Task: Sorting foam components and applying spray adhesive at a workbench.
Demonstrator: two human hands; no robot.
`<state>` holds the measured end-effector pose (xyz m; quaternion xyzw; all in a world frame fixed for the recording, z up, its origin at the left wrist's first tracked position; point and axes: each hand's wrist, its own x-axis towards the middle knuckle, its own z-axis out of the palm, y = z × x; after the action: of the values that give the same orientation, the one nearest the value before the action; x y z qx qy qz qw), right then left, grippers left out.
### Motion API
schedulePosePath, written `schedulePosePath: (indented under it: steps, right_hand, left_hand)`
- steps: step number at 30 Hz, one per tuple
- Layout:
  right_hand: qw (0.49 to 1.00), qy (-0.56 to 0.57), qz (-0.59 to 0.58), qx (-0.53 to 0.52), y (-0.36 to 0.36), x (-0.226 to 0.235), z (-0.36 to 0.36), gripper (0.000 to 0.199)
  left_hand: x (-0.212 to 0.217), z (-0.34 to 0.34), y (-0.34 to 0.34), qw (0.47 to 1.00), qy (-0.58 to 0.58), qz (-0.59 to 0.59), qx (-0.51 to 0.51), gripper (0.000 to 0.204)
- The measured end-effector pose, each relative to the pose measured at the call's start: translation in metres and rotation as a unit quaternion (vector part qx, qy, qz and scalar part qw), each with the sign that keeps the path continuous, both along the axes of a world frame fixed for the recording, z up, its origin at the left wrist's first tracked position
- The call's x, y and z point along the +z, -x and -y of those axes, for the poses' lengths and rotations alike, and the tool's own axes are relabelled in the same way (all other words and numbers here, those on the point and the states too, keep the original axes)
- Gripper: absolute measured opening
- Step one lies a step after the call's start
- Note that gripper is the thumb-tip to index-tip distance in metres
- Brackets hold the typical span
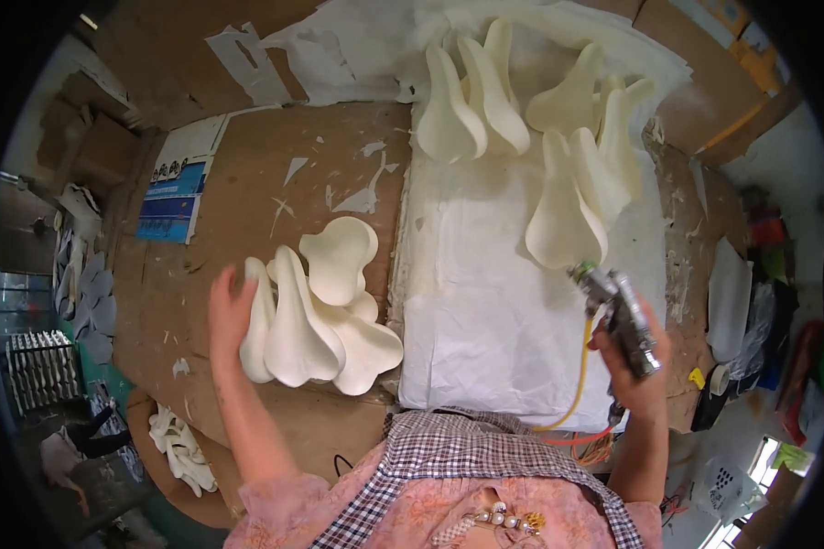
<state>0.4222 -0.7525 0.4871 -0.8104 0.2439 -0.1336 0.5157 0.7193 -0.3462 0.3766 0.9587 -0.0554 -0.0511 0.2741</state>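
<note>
Several cream, curved moulded pieces (304, 334), each with a narrow top and a broad lobed end, stand and lie together on the left half of the table. My left hand (230, 316) is at the left edge of this group, against the outermost piece (258, 325), its fingertips apart. In my right hand (644, 366) is a metal spray gun (624, 320), nozzle toward the far side, with a yellow hose (580, 375) and a red hose running from it. Beyond the gun, more of these cream pieces (563, 215) stand on white sheeting (471, 320).
Brown cardboard (201, 366) with torn white scraps covers the left side. A blue printed sheet (171, 203) lies at far left. Cardboard walls (146, 55) rise behind. White cloth fills a round bin (151, 467) at lower left. Assorted goods crowd the right side.
</note>
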Motion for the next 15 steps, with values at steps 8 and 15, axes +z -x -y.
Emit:
schedulePosePath:
  steps: [8, 15]
  right_hand:
    - [0.997, -0.055, 0.044, 0.012, 0.015, 0.006, -0.002, 0.057]
    - [0.999, -0.034, 0.026, 0.006, 0.015, 0.018, 0.003, 0.054]
  left_hand:
    - [-0.125, 0.297, -0.16, 0.942, 0.306, -0.093, -0.101, 0.065]
    - [-0.133, 0.374, -0.13, 0.956, 0.168, 0.019, -0.238, 0.054]
